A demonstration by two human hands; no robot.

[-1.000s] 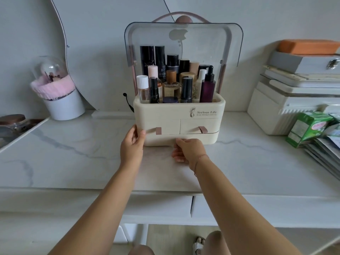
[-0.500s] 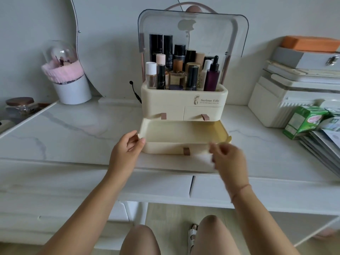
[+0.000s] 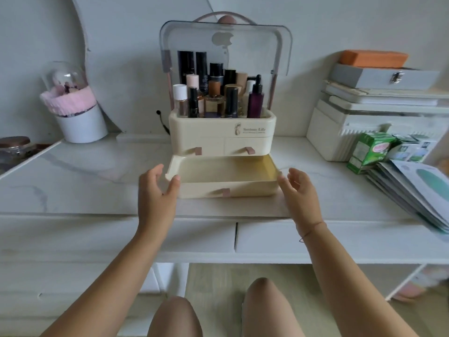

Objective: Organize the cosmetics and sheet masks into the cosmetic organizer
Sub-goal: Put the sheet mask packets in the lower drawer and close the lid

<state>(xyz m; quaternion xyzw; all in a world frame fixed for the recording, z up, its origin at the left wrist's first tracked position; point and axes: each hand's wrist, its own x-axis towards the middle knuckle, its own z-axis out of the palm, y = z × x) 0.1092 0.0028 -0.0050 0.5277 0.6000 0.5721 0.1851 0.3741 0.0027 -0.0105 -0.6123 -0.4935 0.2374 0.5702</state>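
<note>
A cream cosmetic organizer [image 3: 206,133] stands in the middle of the marble counter with its clear lid raised. Several bottles and tubes [image 3: 218,96] fill its top tray. Its wide bottom drawer [image 3: 226,170] is pulled out and looks empty. My left hand [image 3: 156,190] is spread at the drawer's front left corner, thumb touching the rim. My right hand [image 3: 297,188] hovers open by the front right corner, holding nothing. A stack of sheet masks [image 3: 413,190] lies at the right edge of the counter.
Green boxes [image 3: 369,152] sit behind the masks, before a white case [image 3: 340,127] topped with stacked boxes. A white cup with a pink headband [image 3: 77,117] stands back left by a round mirror. A dark jar [image 3: 14,147] sits far left. My knees show below the counter.
The bottom drawer went from closed to pulled out. My right hand let go of the drawer's pull and moved to its right corner; my left hand stayed at the left corner.
</note>
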